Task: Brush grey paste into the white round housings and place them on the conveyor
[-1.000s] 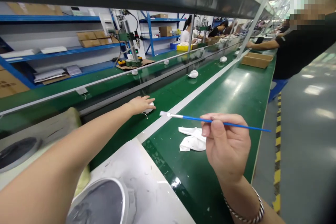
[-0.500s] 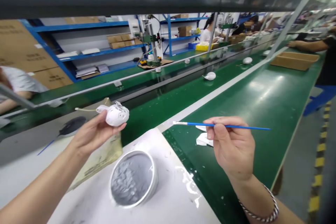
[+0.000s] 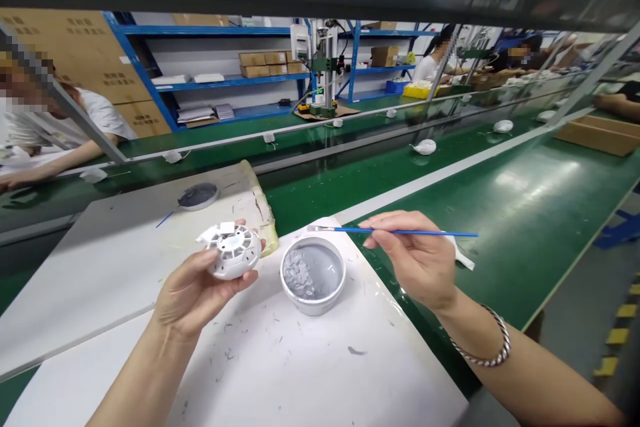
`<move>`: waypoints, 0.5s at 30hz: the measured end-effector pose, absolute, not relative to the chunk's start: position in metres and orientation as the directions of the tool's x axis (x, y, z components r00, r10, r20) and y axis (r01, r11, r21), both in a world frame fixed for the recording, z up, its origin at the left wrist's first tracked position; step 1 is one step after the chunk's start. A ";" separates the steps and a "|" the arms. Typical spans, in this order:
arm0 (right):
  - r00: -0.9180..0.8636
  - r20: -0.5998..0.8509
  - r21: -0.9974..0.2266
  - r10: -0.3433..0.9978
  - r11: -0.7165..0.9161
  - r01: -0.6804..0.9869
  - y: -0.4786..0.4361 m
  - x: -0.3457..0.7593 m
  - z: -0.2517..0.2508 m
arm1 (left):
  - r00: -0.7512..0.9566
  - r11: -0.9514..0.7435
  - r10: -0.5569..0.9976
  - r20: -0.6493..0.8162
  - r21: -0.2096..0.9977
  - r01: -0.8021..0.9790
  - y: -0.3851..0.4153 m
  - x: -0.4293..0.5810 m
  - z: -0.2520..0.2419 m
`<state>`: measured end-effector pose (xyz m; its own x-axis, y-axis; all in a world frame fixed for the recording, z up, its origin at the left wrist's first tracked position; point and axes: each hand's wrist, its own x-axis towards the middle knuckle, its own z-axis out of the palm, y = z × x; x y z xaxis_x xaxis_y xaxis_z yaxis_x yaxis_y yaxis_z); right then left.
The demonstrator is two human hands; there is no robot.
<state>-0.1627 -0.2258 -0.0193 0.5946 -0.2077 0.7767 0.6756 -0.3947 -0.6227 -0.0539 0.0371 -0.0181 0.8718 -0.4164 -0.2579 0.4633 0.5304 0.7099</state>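
My left hand [image 3: 193, 290] grips a round white plastic part [image 3: 233, 251] with a slotted face, held above the white work board [image 3: 300, 373]. My right hand [image 3: 413, 257] pinches a thin blue-handled brush [image 3: 400, 232], held level with its bristle tip pointing left over a white tub of grey paste [image 3: 313, 271]. The tub stands on the board between both hands. A metal bracelet circles my right wrist.
A green conveyor belt [image 3: 380, 173] carries more white parts [image 3: 425, 146] away to the right. A second board [image 3: 100, 247] with a small dark dish [image 3: 199, 195] lies behind. Other people work at the left and far right. A cardboard tray [image 3: 597, 133] sits at right.
My left hand picked a white part off the belt and brought it back over the board. The view swung left and down; the brush now hovers over the paste tub.
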 end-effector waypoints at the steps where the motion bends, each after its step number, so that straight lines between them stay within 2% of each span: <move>1: 0.604 0.768 -0.632 -0.211 -0.400 0.664 -0.223 -0.161 -0.017 | 0.877 0.529 -0.403 -0.260 0.716 0.456 0.037 -0.056 -0.017; 5: 0.713 0.649 -0.748 -0.265 -0.389 0.537 -0.217 -0.153 -0.013 | 0.907 0.495 -0.342 -0.245 0.774 0.395 0.038 -0.056 -0.010; 8: 0.788 0.580 -0.786 -0.206 -0.395 0.475 -0.216 -0.149 -0.020 | 0.922 0.477 -0.318 -0.220 0.803 0.356 0.039 -0.053 -0.007; 15: 0.749 0.663 -0.650 -0.016 -0.510 0.564 -0.210 -0.143 -0.030 | 0.937 0.397 -0.273 -0.219 0.862 0.317 0.037 -0.051 -0.007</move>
<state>-0.1431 -0.2095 -0.0295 0.7487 -0.0165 0.6627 0.5639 -0.5098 -0.6497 -0.0513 0.0368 -0.0074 0.9367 -0.2733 -0.2188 0.3170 0.3965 0.8616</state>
